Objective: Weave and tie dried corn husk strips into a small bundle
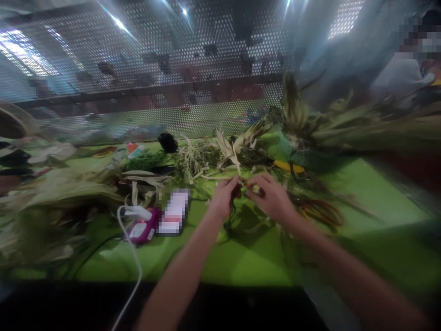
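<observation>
I have both hands pinched on one dried leaf strip (pixel 237 168): left hand (pixel 223 197) and right hand (pixel 270 196) meet at its base, the strip running up and away.

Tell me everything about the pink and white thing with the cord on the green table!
The pink and white gadget lies flat on the green table, left of the left hand and not touched by either hand. Its body looks like magenta plastic with a white top end. A white cord loops out of it and runs down off the table's front edge. Dry pale leaves lie just behind it. It is too blurred to tell what it is.
</observation>
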The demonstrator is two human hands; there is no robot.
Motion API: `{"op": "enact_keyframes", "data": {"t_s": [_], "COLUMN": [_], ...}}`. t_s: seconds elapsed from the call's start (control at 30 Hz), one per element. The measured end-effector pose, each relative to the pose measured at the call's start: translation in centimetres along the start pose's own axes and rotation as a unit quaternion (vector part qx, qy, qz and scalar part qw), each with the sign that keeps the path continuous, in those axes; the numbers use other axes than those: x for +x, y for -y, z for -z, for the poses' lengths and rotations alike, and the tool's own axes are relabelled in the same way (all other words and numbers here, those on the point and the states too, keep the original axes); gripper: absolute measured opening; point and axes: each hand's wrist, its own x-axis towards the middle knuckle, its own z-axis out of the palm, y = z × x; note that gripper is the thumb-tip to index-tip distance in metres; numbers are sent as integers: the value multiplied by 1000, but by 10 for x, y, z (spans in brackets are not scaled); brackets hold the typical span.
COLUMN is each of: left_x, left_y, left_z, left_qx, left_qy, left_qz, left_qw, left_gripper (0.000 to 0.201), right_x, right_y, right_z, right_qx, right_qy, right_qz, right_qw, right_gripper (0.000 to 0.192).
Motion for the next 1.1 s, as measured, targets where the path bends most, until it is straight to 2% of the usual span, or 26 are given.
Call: {"op": "enact_keyframes", "data": {"t_s": [0.1,0.17,0.3,0.4,0.57,0.8,0.93,1.1], "left_x": [-2,-3,-4,-6,-7,-7,-6,-5], "left_y": [-1,0,2,1,-2,-3,-2,2], "left_z": [0,-1,-3,-5,-6,-3,-1,-4], "left_qx": [13,25,57,59,72,98,142,189], "left_qy": [22,44,65,67,71,87,112,154], "left_qz": [-16,-25,-22,-13,-28,-7,1,-30], "left_qw": [1000,998,996,996,995,991,984,969], "left_gripper": [36,34,34,34,36,37,28,22], "right_x": [5,9,11,10,10,10,13,16], "right_y": [-7,-13,-18,-15,-8,-9,-18,-21], "right_z": [-2,-4,0,7,15,18,16,13], "right_qx": [217,254,138,66,34,15,58,134], "right_qy": [10,8,-19,-52,-85,-95,-80,-54], "right_qz": [-103,-101,-36,-5,20,41,11,-61], "right_qw": [971,962,990,996,996,994,995,988], "right_gripper": [21,18,10,10,10,10,10,17]}}
